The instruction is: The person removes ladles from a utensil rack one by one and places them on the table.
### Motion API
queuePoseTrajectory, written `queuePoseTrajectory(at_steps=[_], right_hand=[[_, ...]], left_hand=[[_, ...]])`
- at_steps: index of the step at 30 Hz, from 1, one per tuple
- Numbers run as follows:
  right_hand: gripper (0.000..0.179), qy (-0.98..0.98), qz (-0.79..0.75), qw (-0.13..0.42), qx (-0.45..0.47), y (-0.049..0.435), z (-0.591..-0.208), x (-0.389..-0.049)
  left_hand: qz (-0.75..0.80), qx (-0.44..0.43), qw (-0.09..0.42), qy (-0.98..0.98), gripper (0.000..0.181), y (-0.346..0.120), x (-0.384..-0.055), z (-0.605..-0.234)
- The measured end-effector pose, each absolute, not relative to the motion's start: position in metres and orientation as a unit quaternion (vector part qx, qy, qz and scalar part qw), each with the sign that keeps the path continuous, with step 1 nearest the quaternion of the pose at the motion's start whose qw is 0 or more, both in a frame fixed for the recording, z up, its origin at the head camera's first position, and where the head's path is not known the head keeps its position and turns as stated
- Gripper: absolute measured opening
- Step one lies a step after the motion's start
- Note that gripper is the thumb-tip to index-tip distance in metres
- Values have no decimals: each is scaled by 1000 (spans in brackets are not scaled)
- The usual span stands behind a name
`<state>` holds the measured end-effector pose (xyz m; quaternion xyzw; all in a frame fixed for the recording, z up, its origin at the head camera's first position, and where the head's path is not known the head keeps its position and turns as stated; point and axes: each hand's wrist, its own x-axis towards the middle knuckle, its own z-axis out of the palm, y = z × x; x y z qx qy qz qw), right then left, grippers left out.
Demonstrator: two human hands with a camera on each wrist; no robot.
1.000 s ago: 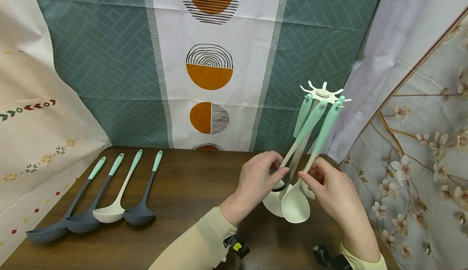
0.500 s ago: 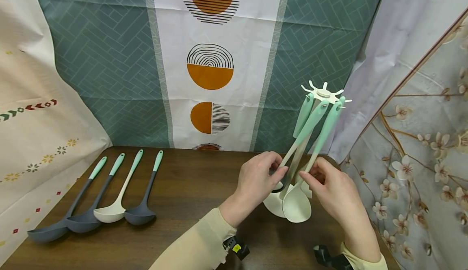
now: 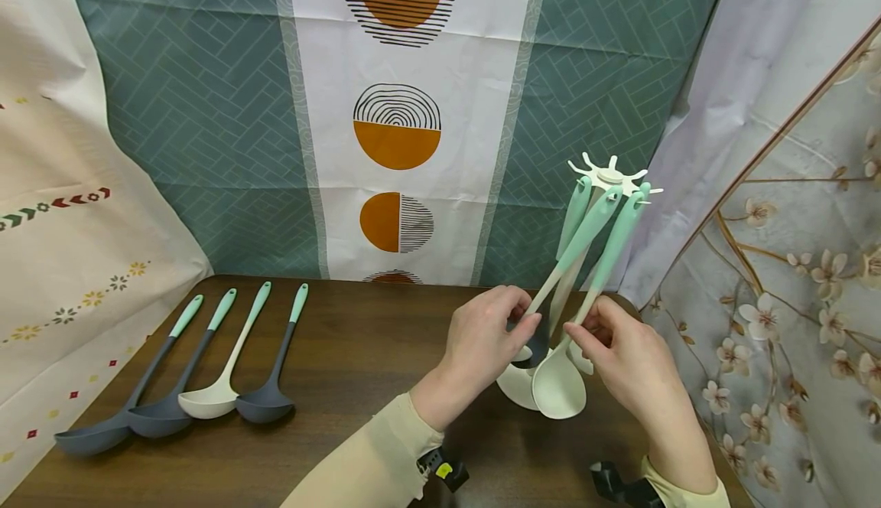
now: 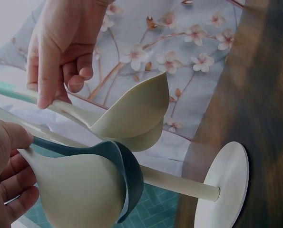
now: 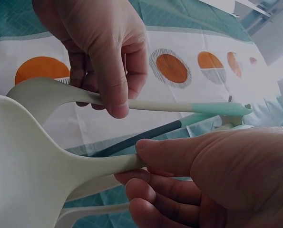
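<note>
My left hand [image 3: 485,332] pinches the neck of a cream ladle with a mint handle [image 3: 585,232]; its bowl [image 4: 79,190] shows in the left wrist view. My right hand [image 3: 626,355] pinches the neck of a second cream ladle [image 3: 559,385]. Both handles reach up to the prongs of a cream utensil stand [image 3: 610,177]. A dark ladle [image 4: 131,180] hangs right behind the left-hand one, its bowl close to it. Behind the right-hand ladle another cream bowl [image 4: 151,137] partly shows. The stand's round base [image 4: 229,185] rests on the table.
On the left of the wooden table [image 3: 372,355] several ladles lie side by side: dark ones [image 3: 264,401] and a cream one [image 3: 209,399], all with mint handles. A patterned curtain [image 3: 399,148] hangs behind, and floral cloth [image 3: 778,324] stands close on the right.
Both hands stay almost in place, still pinching the two cream ladles. The dark ladle behind the left hand swings, showing more of its bowl now than half a second ago.
</note>
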<state>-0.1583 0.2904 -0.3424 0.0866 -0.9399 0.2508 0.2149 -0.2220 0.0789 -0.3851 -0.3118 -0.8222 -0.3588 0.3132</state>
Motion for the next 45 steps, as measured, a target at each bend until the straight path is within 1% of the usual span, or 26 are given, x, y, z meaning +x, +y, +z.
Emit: queuePoseTrajectory(at_steps=[11, 19, 26, 31, 37, 45], right_hand=[[20, -940, 251, 215, 84, 291, -342, -158], [21, -942, 250, 209, 84, 290, -343, -158], [23, -944, 249, 201, 81, 290, -343, -157], [21, -943, 251, 205, 81, 290, -342, -158], [20, -944, 251, 202, 75, 289, -342, -158], [22, -946, 248, 196, 72, 289, -342, -158]], left_hand=[[-366, -314, 312, -818, 12, 74, -219, -386], [-368, -317, 324, -812, 12, 69, -216, -384], [-375, -320, 318, -810, 12, 64, -213, -383], [-382, -319, 315, -808, 12, 60, -211, -382], [-382, -314, 322, -808, 14, 55, -209, -383], [-380, -302, 322, -813, 12, 45, -206, -381]])
